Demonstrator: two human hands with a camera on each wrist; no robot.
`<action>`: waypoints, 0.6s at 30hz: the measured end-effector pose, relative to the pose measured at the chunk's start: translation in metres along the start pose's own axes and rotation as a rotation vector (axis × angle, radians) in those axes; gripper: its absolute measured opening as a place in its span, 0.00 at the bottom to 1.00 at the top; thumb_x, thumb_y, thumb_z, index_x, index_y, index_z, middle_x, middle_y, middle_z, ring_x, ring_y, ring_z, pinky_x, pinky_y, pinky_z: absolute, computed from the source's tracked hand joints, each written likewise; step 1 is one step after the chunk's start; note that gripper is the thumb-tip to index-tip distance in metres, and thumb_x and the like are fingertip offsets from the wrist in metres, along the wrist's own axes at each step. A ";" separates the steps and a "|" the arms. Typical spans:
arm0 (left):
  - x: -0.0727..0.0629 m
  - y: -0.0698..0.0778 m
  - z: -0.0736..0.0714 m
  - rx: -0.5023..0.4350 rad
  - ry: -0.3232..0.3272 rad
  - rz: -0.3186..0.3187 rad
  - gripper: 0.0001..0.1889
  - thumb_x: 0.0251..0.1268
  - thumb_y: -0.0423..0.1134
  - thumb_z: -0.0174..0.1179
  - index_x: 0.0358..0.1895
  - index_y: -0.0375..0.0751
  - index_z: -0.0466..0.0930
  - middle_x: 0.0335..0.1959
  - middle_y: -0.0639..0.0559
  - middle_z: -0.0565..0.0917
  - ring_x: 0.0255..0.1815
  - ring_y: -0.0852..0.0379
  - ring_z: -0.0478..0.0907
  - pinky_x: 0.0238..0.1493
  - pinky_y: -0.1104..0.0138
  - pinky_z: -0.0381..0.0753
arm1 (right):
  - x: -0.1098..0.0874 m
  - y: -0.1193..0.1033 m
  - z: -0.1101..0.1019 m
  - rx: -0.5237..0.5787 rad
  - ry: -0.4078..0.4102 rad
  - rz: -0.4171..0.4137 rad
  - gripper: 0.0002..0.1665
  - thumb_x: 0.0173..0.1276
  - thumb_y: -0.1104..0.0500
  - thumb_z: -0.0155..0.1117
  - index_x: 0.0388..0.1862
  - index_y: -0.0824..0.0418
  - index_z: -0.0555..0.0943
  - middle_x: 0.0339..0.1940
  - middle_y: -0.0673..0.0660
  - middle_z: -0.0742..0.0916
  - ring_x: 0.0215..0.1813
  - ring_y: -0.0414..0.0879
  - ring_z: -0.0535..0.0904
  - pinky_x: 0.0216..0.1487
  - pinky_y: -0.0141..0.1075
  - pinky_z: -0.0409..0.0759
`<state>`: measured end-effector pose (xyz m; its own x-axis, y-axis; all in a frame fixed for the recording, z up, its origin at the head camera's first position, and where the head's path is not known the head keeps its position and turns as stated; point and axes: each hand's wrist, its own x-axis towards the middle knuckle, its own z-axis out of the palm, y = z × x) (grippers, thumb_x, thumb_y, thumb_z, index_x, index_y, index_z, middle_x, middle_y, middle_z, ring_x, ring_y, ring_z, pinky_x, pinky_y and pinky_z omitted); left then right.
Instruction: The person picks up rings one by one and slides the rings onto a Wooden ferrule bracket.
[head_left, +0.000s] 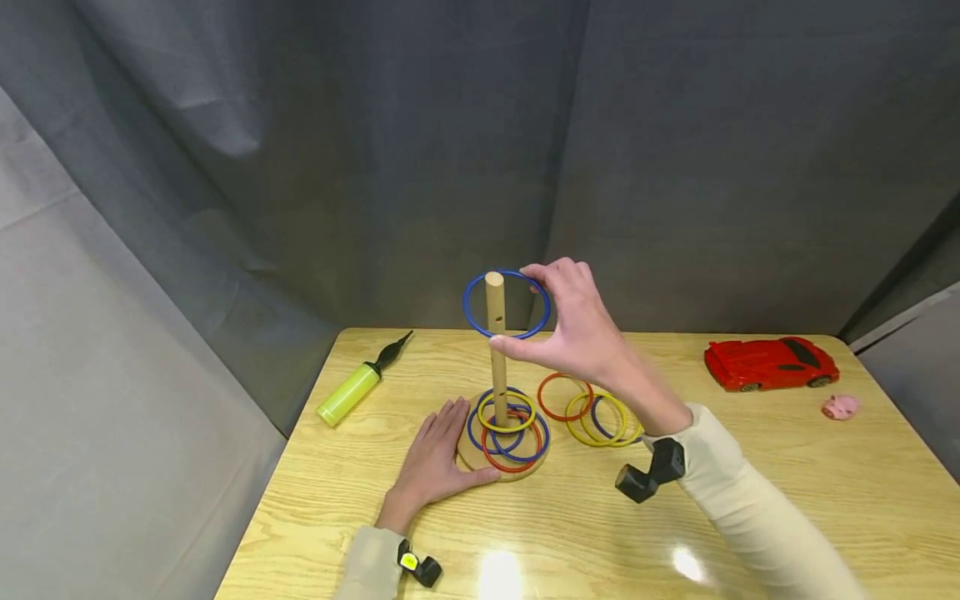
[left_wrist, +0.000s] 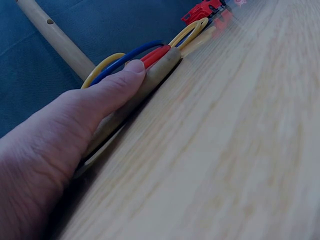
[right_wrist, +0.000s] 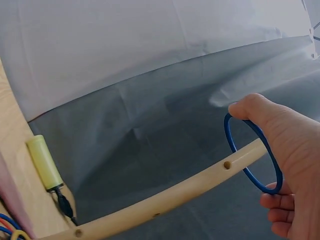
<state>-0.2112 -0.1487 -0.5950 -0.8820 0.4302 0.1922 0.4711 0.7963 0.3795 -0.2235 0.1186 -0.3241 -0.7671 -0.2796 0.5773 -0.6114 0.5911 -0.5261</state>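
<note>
The blue ring (head_left: 464,302) is pinched at its edge between the spread thumb and fingers of the right hand (head_left: 576,329), around the upright post's (head_left: 498,367) top, the base (head_left: 465,444) being touched by the outstretched left hand (head_left: 435,462).

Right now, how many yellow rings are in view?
3. One yellow ring is low around the wooden peg; two overlapping yellow rings lie on the table to its right. Another could be hidden beneath the visible ones.
</note>
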 end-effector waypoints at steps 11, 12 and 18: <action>0.000 0.000 0.000 0.014 -0.016 -0.016 0.68 0.49 0.89 0.52 0.86 0.44 0.49 0.86 0.50 0.53 0.87 0.49 0.47 0.85 0.49 0.48 | -0.025 0.013 0.028 -0.005 -0.112 0.095 0.54 0.49 0.34 0.83 0.68 0.62 0.75 0.51 0.54 0.79 0.56 0.52 0.67 0.51 0.46 0.74; 0.000 0.000 0.000 0.016 -0.016 -0.016 0.68 0.49 0.89 0.52 0.86 0.44 0.49 0.86 0.50 0.54 0.87 0.49 0.47 0.85 0.49 0.48 | -0.027 0.015 0.030 -0.007 -0.119 0.100 0.54 0.50 0.34 0.83 0.68 0.62 0.75 0.51 0.55 0.79 0.56 0.52 0.67 0.52 0.47 0.74; 0.000 0.001 -0.001 0.023 -0.023 -0.017 0.69 0.50 0.89 0.51 0.86 0.43 0.48 0.86 0.49 0.53 0.87 0.48 0.47 0.85 0.49 0.48 | -0.044 0.028 0.050 -0.011 -0.144 0.120 0.55 0.49 0.31 0.82 0.68 0.62 0.75 0.52 0.55 0.79 0.56 0.53 0.68 0.55 0.48 0.74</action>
<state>-0.2108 -0.1479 -0.5936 -0.8893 0.4265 0.1649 0.4568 0.8127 0.3618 -0.2171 0.1095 -0.3955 -0.8548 -0.3118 0.4149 -0.5123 0.6345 -0.5787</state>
